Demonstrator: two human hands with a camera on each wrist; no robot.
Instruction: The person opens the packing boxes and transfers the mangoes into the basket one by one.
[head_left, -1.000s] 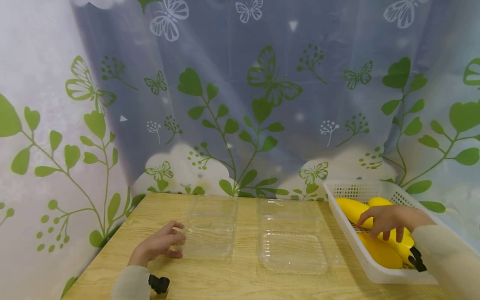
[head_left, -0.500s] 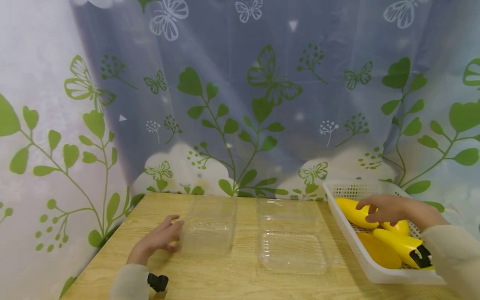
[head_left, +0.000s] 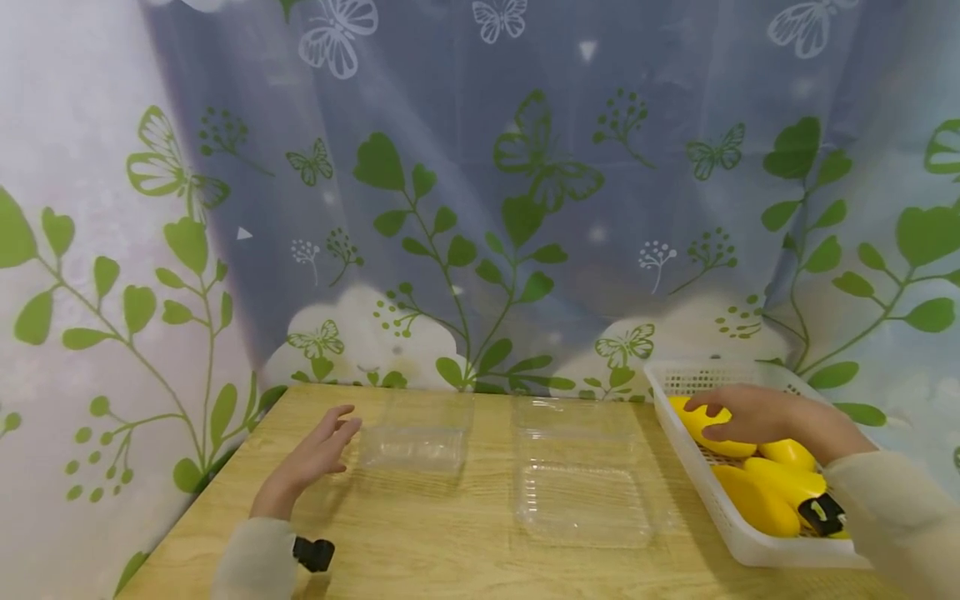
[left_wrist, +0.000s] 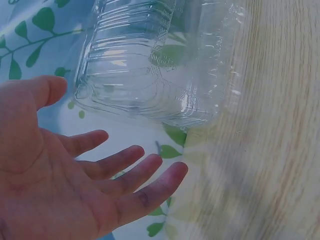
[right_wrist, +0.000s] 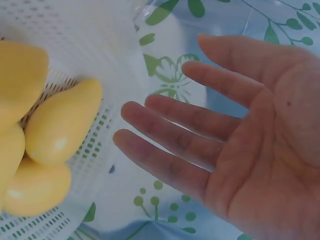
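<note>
My left hand [head_left: 315, 454] hovers over the left of the table beside a clear plastic clamshell container [head_left: 416, 450]. In the left wrist view its fingers are spread and relaxed, with a gap between them and the container's corner [left_wrist: 185, 112]. My right hand [head_left: 765, 417] is over the white basket [head_left: 787, 552], holding nothing. Loosely bent fingers overlap the back yellow mango [head_left: 720, 446] in the head view. Several mangoes lie in the basket, one of them [right_wrist: 65, 120] near the perforated wall in the right wrist view.
A second clear clamshell container [head_left: 585, 500] lies opened out on the wooden table [head_left: 420, 550], between the first one and the basket. Behind the table hangs a curtain [head_left: 450, 167] printed with leaves and butterflies. Black straps [head_left: 313, 553] sit at both wrists.
The left container's front part has swung up and back and looks shorter. My left hand has risen away from it. My right hand has shifted up and left over the basket, uncovering the front mangoes.
</note>
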